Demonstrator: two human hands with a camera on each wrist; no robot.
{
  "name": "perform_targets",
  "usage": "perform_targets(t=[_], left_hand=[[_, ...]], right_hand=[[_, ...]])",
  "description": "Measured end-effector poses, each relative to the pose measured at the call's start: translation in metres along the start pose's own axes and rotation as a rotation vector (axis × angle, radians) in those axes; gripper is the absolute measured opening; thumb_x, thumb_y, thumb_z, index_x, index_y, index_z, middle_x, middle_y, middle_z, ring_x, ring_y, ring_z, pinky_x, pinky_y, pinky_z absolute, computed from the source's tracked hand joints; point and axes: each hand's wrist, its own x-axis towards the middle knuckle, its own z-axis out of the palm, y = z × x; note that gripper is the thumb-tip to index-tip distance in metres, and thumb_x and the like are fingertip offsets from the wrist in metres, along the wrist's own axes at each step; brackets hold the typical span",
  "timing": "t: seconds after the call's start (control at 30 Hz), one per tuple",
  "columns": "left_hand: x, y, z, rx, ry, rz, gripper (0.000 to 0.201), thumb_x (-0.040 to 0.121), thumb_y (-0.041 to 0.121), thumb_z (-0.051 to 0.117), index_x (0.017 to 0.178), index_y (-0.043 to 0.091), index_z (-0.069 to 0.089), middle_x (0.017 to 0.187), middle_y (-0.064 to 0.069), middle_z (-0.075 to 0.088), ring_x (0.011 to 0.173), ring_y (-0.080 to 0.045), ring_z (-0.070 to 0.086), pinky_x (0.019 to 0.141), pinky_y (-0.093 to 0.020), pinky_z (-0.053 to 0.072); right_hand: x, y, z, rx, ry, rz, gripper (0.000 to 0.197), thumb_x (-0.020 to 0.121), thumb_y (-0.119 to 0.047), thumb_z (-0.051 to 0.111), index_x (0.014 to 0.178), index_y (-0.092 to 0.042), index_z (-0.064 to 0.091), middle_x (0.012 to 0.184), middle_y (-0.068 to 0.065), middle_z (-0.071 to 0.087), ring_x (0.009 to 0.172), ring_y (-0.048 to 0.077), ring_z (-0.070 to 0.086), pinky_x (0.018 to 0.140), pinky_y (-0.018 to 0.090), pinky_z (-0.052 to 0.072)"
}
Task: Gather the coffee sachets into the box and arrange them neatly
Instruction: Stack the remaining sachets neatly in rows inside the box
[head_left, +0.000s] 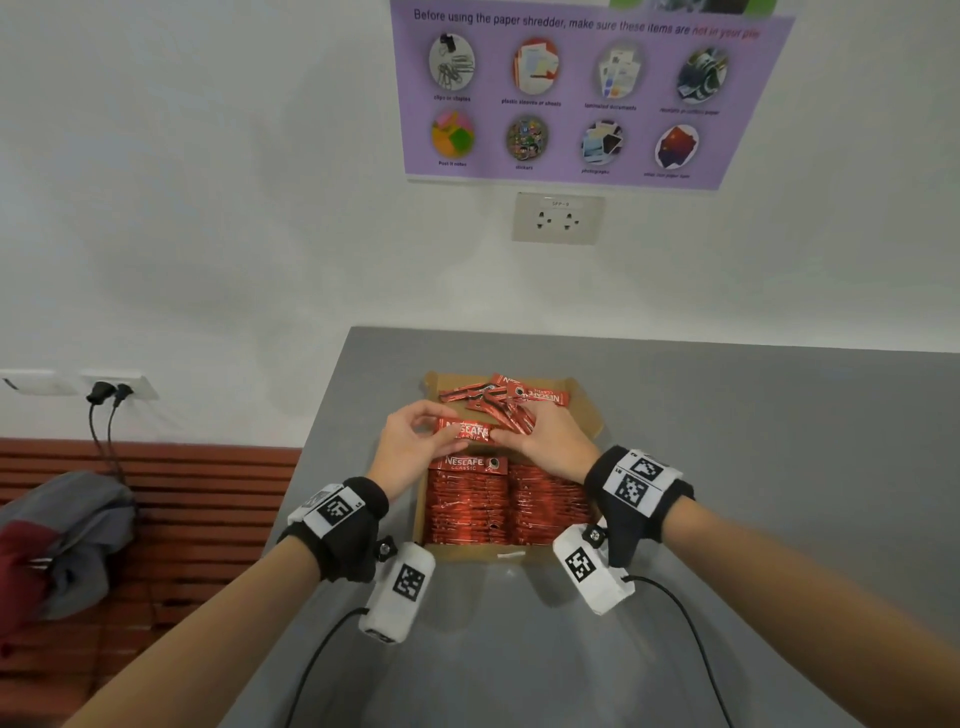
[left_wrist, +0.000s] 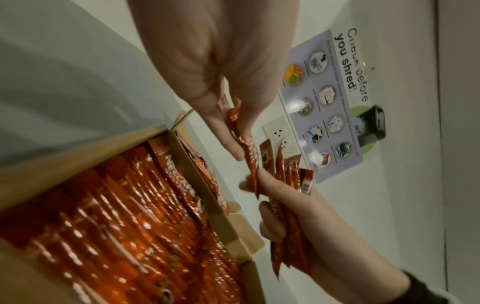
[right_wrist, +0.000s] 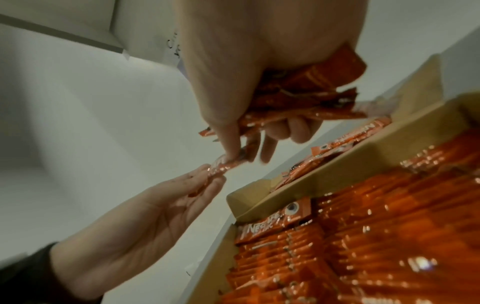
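An open cardboard box (head_left: 467, 552) stands on the grey table, its near part packed with two tidy rows of red coffee sachets (head_left: 509, 509). Several loose sachets (head_left: 498, 397) lie jumbled in the far part. Above the box my left hand (head_left: 441, 431) pinches one end of a single sachet (head_left: 465, 431) between thumb and fingertips. My right hand (head_left: 501, 439) pinches its other end. In the right wrist view the right hand (right_wrist: 233, 152) also grips a bundle of sachets (right_wrist: 311, 92) in its palm. The left wrist view shows the left hand (left_wrist: 233, 148) on that single sachet (left_wrist: 249, 152).
The grey table (head_left: 727, 519) ends at a left edge close to the box and meets the white wall behind. A wall socket (head_left: 558, 218) and a purple poster (head_left: 582, 93) hang above. A red slatted bench (head_left: 182, 499) with bundled clothing (head_left: 67, 540) stands at the left.
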Motion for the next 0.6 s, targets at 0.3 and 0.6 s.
perform_targets(t=[0.3,0.6], left_hand=[[0.004,-0.013,-0.023,0.448,-0.098,0.054,0.018,0.080,0.011,0.070,0.078,0.029,0.070,0.088,0.007,0.070,0.086,-0.011,0.065,0.080,-0.020,0.050],[0.004,-0.022,-0.023,0.861,-0.178,0.244,0.009,0.081,0.012,0.070,0.089,0.010,0.071,0.091,0.001,0.059,0.081,-0.008,0.054,0.071,-0.012,0.039]], right_hand=[[-0.002,0.012,0.006,-0.008,-0.096,0.107,0.009,0.084,-0.019,0.069,0.082,-0.016,0.061,0.079,-0.007,0.061,0.073,0.008,0.057,0.071,0.023,0.040],[0.007,0.022,0.022,-0.134,-0.174,0.141,0.021,0.083,-0.022,0.069,0.088,-0.002,0.064,0.083,0.009,0.068,0.072,0.018,0.060,0.068,0.031,0.048]])
